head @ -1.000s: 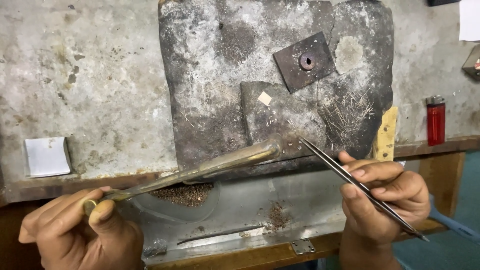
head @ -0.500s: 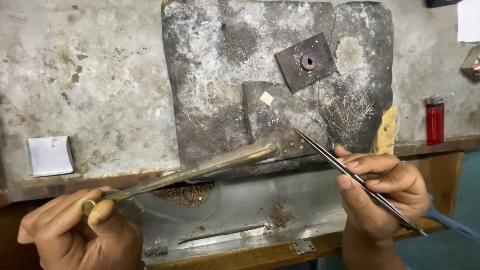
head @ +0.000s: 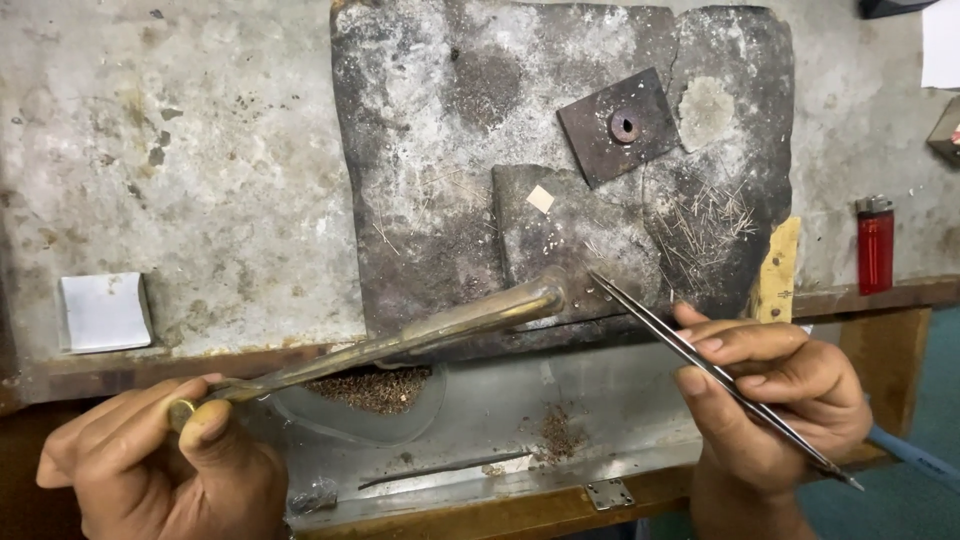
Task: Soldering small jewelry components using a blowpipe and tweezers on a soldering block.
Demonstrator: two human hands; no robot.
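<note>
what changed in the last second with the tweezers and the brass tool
The right hand slid the tweezers left until their tips nearly meet the brass tool. The left hand kept its grip, tool unmoved. Nothing picked up or released; the lighter stayed.

Soft, even light w/ faint shadows, no glare; centre sharp, slight blur twd edges.

My left hand (head: pixel 165 465) is cut off by the bottom edge, and its fingers hide the near end of the brass pipe (head: pixel 420 335). I can't tell what, if anything, sits between the tweezers' (head: pixel 700 365) tips. My right hand (head: pixel 775 405) covers their middle. The white sheet (head: pixel 941 42) and the small object (head: pixel 948 130) run off the right edge
</note>
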